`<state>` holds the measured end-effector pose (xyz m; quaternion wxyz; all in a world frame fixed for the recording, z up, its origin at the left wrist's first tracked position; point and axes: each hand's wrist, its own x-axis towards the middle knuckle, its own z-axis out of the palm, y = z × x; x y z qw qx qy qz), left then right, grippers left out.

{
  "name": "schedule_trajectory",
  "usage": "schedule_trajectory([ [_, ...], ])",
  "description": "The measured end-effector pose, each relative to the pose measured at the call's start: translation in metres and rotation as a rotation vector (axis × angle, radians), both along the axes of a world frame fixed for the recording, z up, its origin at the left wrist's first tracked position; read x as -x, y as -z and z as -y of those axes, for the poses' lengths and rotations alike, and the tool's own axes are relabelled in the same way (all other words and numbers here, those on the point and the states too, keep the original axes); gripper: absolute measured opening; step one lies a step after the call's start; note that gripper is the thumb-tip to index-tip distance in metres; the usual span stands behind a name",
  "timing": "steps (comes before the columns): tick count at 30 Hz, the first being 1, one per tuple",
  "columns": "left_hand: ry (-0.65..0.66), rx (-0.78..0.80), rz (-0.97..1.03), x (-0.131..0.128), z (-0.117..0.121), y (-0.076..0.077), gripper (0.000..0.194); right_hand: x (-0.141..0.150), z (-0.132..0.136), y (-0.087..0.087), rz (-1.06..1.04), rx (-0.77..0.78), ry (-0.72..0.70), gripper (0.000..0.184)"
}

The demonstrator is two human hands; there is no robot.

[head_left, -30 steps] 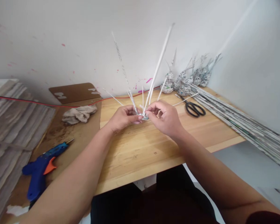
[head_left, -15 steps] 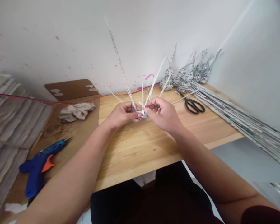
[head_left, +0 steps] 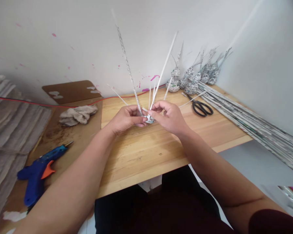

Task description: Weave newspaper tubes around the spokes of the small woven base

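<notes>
Between my hands, just above the wooden table, is a small woven paper base (head_left: pixel 150 120) made of rolled newspaper, with several paper sticks fanning up and out of it. My left hand (head_left: pixel 130 119) pinches its left side, thumb on top, next to a long printed paper stick (head_left: pixel 127 61) that leans up and left. With thumb and fingers my right hand (head_left: pixel 168 116) grips a white paper stick (head_left: pixel 164 68) low down, near the base; the stick slants up to the right. The fingers partly cover the weave.
Woven paper figures (head_left: pixel 192 81) stand against the wall at the back right. Black scissors (head_left: pixel 202 108) lie beside a bundle of long paper sticks (head_left: pixel 249 120). On the left are a blue glue gun (head_left: pixel 36 177), a rag (head_left: pixel 78 115), a brown board (head_left: pixel 72 92) and stacked paper (head_left: pixel 11 139).
The white stick by my right hand now stands out longer, separate from the others. My right fingers have shifted slightly left and down towards the base. The whole view has moved a little.
</notes>
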<state>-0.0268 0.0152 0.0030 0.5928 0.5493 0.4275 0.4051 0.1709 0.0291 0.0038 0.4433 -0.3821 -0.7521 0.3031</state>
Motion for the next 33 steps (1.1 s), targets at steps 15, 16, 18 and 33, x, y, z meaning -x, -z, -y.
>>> schedule_trajectory([
  [15,0.028,0.040,-0.025,0.002,-0.001,-0.004,0.028,0.004,0.005,0.003,-0.048,-0.002,-0.042,0.014],
  [16,0.035,0.038,-0.031,0.002,-0.001,-0.004,0.028,0.005,0.005,0.003,-0.059,0.007,-0.054,0.013],
  [18,0.045,0.027,-0.027,0.003,-0.001,-0.004,0.027,0.006,0.005,0.003,-0.088,0.034,-0.075,0.012],
  [33,0.015,-0.022,-0.030,0.001,0.000,-0.004,0.030,0.012,0.005,0.005,-0.169,0.131,-0.042,0.020],
])
